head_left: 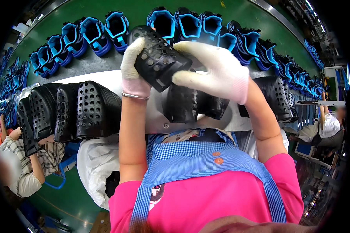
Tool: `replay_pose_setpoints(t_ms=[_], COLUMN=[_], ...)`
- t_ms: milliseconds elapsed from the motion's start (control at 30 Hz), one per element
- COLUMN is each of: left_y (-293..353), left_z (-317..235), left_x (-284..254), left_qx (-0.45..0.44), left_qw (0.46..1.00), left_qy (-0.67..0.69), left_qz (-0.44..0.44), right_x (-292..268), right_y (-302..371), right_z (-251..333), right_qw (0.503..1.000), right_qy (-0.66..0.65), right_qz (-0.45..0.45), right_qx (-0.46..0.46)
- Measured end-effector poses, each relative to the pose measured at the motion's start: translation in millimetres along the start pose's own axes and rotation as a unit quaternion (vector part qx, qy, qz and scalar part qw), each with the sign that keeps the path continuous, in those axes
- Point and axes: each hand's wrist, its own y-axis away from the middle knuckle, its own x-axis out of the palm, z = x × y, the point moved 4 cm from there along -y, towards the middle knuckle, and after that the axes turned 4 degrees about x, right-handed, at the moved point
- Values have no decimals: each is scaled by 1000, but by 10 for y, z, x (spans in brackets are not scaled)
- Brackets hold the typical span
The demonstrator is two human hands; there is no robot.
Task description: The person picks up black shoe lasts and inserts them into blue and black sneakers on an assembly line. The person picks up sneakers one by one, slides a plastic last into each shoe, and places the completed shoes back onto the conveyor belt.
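Over the bench I hold a black clog (153, 58) with round holes across its upper, tilted. My left hand (132, 64), in a white glove with a pink cuff, grips its left side, thumb along the edge. On the other side my right hand (217, 72), gloved alike, has its fingers and thumb on the clog's right end; the fingertips' far sides are hidden. Directly beneath are more black clogs (181, 103), partly covered by my hands. Nested stacks of perforated black clogs (91, 108) stand left of my left forearm, and another stack (276, 97) is right of my right forearm.
Black shoes with bright blue linings (93, 33) line the far side in a curved row. The pale worktop (151, 120) lies under the clogs. A white sack (99, 167) hangs at the near left. A person in plaid (52, 153) is at left, another person (328, 126) at right.
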Motion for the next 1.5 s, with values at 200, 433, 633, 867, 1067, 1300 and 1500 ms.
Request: replay_pose_setpoints(t_ms=[200,433,633,867,1067,1300,1500], left_y=[-332,-757,-736,-913,-1128,-1473,-1584], left_z=[52,190,236,451,486,502,631], left_x=[-211,-323,-669,-444,-335,-353,-497], left_qx=[103,169,166,224,2,-277,-252], left_qw=[994,974,802,609,560,532,543], left_qy=[0,-27,-563,-760,-829,-797,-796], left_qz=[-33,-145,-108,32,18,74,91], right_x=[226,186,-73,-131,519,877,976], right_y=[-388,-716,-1110,-1770,-2184,-2558,-2659], right_z=[-290,-491,-899,-1216,-1321,-1627,-1677], right_qw=[995,990,969,943,928,925,925], right_qy=[69,121,134,223,301,248,277], right_qz=[5,-15,111,118,101,129,115], right_qx=[76,69,176,216,198,258,231])
